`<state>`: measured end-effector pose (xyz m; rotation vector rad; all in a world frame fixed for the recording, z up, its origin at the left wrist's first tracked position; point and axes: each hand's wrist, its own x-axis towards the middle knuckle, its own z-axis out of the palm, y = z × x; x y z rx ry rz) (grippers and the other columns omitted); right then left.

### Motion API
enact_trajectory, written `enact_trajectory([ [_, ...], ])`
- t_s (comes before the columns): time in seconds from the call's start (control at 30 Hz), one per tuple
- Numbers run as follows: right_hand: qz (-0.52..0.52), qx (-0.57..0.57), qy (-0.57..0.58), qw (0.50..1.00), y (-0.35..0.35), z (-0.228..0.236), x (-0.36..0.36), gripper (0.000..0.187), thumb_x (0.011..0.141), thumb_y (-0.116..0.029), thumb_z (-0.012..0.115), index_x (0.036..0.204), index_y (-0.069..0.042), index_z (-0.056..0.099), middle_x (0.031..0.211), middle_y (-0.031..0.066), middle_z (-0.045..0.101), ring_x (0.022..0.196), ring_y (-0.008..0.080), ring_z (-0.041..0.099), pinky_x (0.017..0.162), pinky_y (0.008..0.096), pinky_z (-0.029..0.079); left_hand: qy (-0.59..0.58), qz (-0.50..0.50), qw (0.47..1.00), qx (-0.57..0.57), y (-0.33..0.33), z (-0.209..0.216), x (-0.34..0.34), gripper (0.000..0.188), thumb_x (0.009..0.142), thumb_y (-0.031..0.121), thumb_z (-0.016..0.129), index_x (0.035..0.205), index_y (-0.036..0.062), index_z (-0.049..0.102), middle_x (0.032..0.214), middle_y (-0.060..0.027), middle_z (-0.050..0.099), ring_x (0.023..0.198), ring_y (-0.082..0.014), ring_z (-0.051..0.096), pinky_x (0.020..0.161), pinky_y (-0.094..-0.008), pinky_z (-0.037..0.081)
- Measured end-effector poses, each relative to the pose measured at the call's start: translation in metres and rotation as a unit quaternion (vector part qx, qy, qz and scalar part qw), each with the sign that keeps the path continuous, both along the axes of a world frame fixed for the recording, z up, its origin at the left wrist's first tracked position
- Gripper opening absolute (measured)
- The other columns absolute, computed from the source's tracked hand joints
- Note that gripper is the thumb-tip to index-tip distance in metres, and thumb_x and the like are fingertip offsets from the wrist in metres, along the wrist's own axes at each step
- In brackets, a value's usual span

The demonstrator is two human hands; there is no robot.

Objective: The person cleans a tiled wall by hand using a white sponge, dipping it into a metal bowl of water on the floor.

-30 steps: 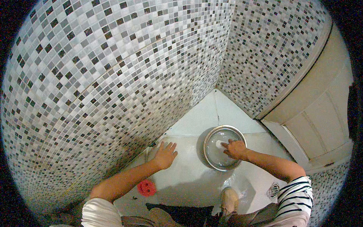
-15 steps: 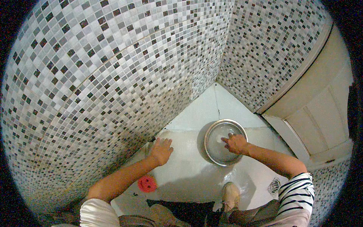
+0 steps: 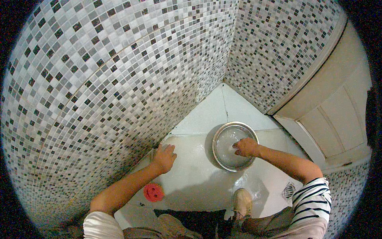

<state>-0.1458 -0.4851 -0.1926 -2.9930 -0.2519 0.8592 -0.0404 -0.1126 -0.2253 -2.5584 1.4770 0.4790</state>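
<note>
A round metal basin (image 3: 215, 153) with water in it stands on the pale floor, right of the middle. Over its right rim reaches my right hand (image 3: 247, 147), the fingers curled inward above the water, with nothing visible in them. My left hand (image 3: 164, 158) is open, its fingers spread, beside the foot of the left wall and apart from the basin. Below that hand a red round scrubber-like piece with a smiling face (image 3: 153, 192) lies on the floor.
Mosaic-tiled walls (image 3: 131, 79) meet in a corner beyond the basin. At the right is a beige panelled door (image 3: 334, 119). A drain grate (image 3: 288, 191) lies in the floor near my right elbow, and my shoe (image 3: 242, 202) is below the basin on wet floor.
My right hand's fingers have curled in more over the water. My left hand has shifted slightly left in the picture, and the whole view has moved a little.
</note>
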Motion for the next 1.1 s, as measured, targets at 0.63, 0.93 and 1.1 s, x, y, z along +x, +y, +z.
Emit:
enact_trajectory([
  [0.63,-0.342,0.490,-0.489,0.635,0.152,0.071,0.160,0.053,0.085,-0.021,0.060,0.130,0.000,0.043,0.131,0.0199,0.046,0.123,0.0323,0.042,0.104,0.0363,0.031,-0.139,0.046,0.964,-0.223,0.011,0.101,0.030,0.024,0.079,0.012,0.053,0.101,0.0083,0.060,0.115,-0.0131,0.055,0.104,-0.0307,0.053,0.084,-0.0441,0.043],
  [0.93,-0.403,0.443,-0.506,0.621,0.205,0.047,0.173,0.073,0.084,-0.017,0.059,0.142,-0.003,0.019,0.140,0.0219,0.034,0.126,0.0355,0.038,0.103,0.0362,0.032,-0.517,0.010,0.783,-0.345,0.048,0.202,0.059,0.024,0.082,0.019,0.059,0.105,0.0196,0.064,0.134,-0.0060,0.047,0.126,-0.0277,0.036,0.103,-0.0423,0.027],
  [1.1,-0.377,0.513,-0.315,0.704,0.288,0.055,0.116,0.070,0.085,-0.014,0.056,0.143,-0.006,0.019,0.142,0.0215,0.030,0.125,0.0392,0.037,0.099,0.0427,0.037,-0.629,0.045,0.719,-0.292,0.056,0.206,0.067,0.027,0.085,0.031,0.058,0.111,0.0249,0.064,0.136,-0.0047,0.046,0.130,-0.0267,0.030,0.110,-0.0411,0.014],
])
